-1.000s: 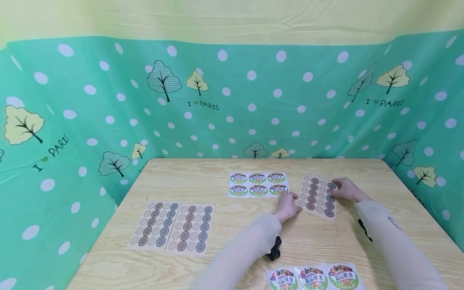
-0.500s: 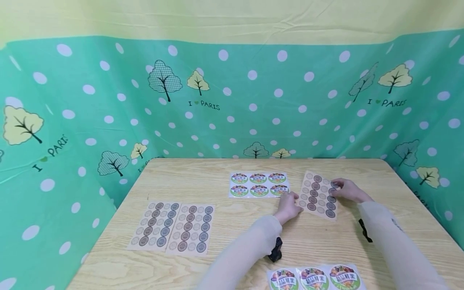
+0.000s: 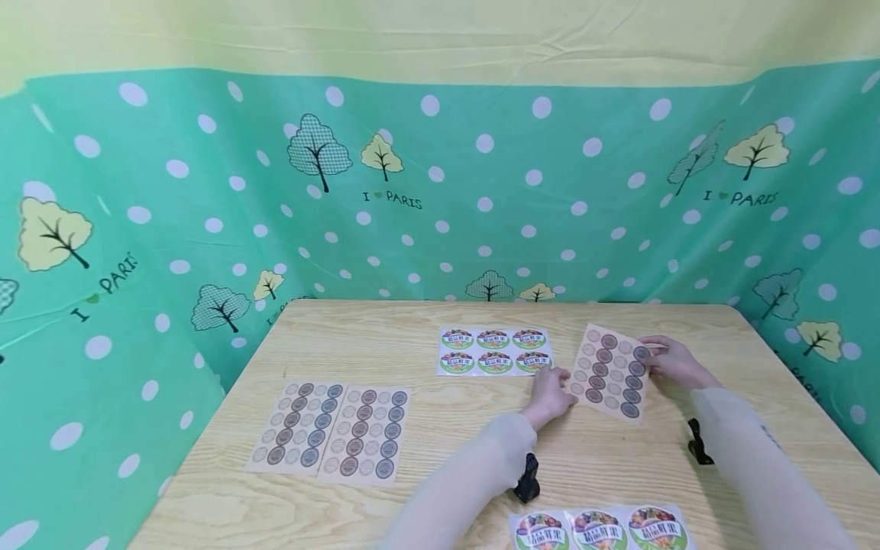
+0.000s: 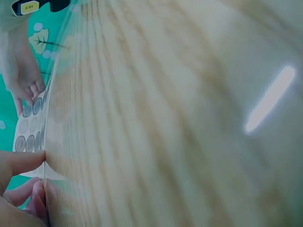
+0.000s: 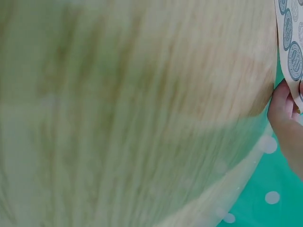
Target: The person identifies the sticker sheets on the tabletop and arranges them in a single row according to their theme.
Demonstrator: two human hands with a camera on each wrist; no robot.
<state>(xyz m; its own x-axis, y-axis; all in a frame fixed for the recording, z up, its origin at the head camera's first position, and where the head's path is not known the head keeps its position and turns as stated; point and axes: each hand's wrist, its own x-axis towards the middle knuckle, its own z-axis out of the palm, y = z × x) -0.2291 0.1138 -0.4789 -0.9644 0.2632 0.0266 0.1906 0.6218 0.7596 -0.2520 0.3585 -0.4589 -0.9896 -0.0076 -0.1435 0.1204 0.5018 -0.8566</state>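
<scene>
A beige sheet of round stickers (image 3: 614, 368), with brown and dark grey columns among paler ones, lies at the right of the table between both hands. Its right side tilts up off the wood. My right hand (image 3: 677, 362) pinches the right edge, fingers behind the sheet (image 5: 294, 61) in the right wrist view. At the lower left corner, my left hand (image 3: 550, 395) holds the sheet between thumb (image 4: 23, 161) and fingers, close to the tabletop. Just left of this stands a white sheet of fruit-label stickers (image 3: 484, 369), overlapped slightly by the left fingertips.
Two more beige sticker sheets, an outer one (image 3: 297, 422) and an inner one (image 3: 364, 431), lie side by side at the left of the wooden table (image 3: 474, 443). Another fruit-label sheet (image 3: 574, 519) sits at the front edge. A green dotted curtain (image 3: 454, 267) surrounds the table.
The beige sheet's right side has risen and turned slightly, with the right hand shifting a little to the right. The left hand stays at the corner. The head view has shifted slightly.
</scene>
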